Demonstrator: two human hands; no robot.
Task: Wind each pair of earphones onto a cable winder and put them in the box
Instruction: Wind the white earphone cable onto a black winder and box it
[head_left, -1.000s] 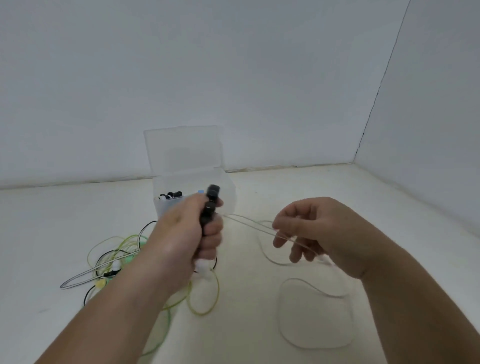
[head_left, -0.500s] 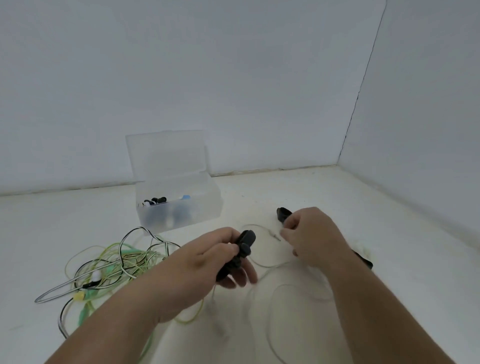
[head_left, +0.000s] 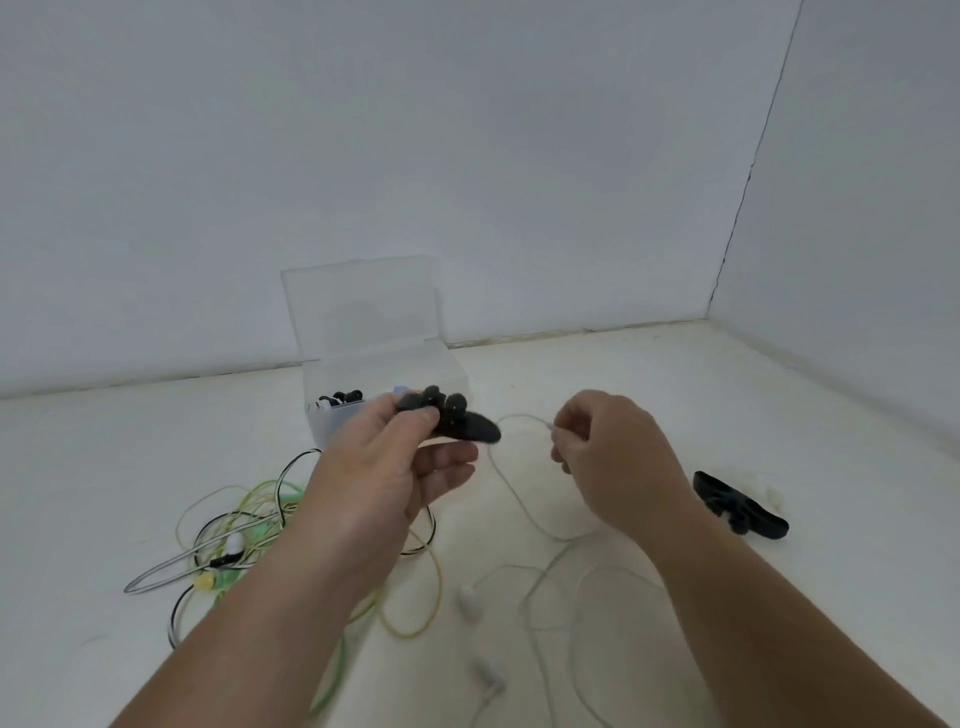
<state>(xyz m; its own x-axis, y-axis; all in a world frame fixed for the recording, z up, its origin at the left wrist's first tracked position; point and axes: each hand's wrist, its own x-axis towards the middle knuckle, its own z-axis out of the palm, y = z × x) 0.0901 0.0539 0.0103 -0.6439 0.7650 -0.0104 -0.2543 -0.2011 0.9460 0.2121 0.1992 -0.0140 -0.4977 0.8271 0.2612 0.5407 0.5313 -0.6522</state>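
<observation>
Centre of frame, just in front of the clear plastic box: the left hand pinches a black oblong rubber cable winder between thumb and forefinger, with the lower fingers spread loosely beneath it. The winder's long axis runs roughly left-right across the picture. Its free end is tipped slightly down and points at the right hand.

The right hand is level with it, just to the right, near but not touching. Its fingers are curled and pinch the plug end of the thin white earphone cable. From that pinch the cable arcs left toward the winder's tip, then drops in slack loops to lower centre, where its two white earbuds lie on the pale floor.

Key relation: the cable end and the winder tip face each other across a small gap, both held off the floor. My read is that the next move is to seat the plug end on the winder and start wrapping. The right hand feeds and the left hand is the holder.

The box lid stands open behind the left hand, and some dark wound items are already inside. A spare black winder lies right of the right forearm. A tangle of green, yellow and black-white cables sits at left, not yet wound.
</observation>
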